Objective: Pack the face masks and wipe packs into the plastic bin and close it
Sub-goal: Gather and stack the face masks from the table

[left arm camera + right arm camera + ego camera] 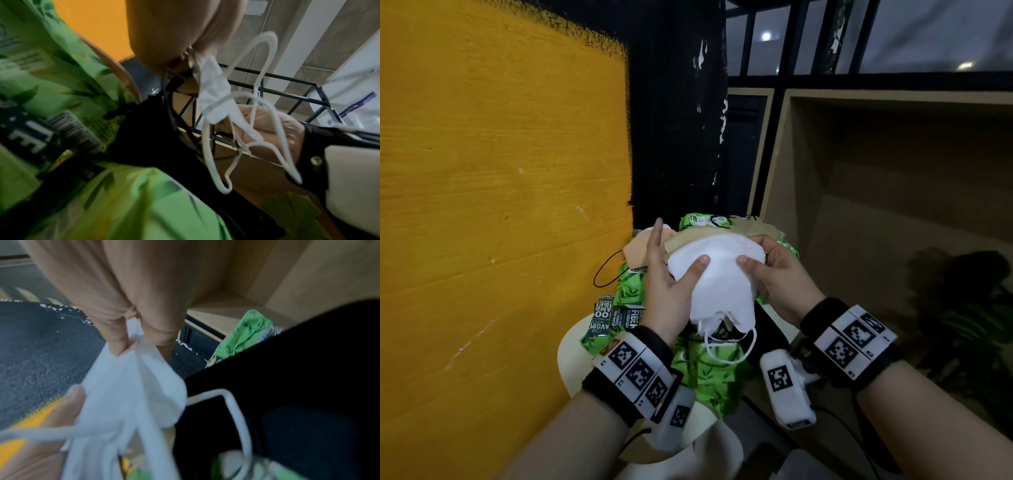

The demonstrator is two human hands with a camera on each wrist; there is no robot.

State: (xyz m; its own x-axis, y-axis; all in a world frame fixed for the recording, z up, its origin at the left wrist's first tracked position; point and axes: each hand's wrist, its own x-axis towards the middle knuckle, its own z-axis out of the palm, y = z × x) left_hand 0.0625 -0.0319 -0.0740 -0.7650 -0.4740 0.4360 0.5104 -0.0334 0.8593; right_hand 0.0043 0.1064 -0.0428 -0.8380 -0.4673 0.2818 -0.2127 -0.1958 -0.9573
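Head cam shows you at a round white table [571,346] against an orange wall [500,171], wooden shelf [876,171] on the right. Both hands, left hand [671,287] and right hand [777,277], pinch a stack of white masks [719,274] above a pile of green wipe packs [709,373], at least four. Two beige masks [722,236] lie behind, no bin in sight

**Yellow wall, black pillar, open shelving**

A yellow-orange wall [500,171] is filling the left side, meeting a black pillar [678,102] with flaking paint. A pale wooden shelf unit [893,192] is standing open to the right. Round lights are glinting on dark-framed panes [928,34], possibly windows.
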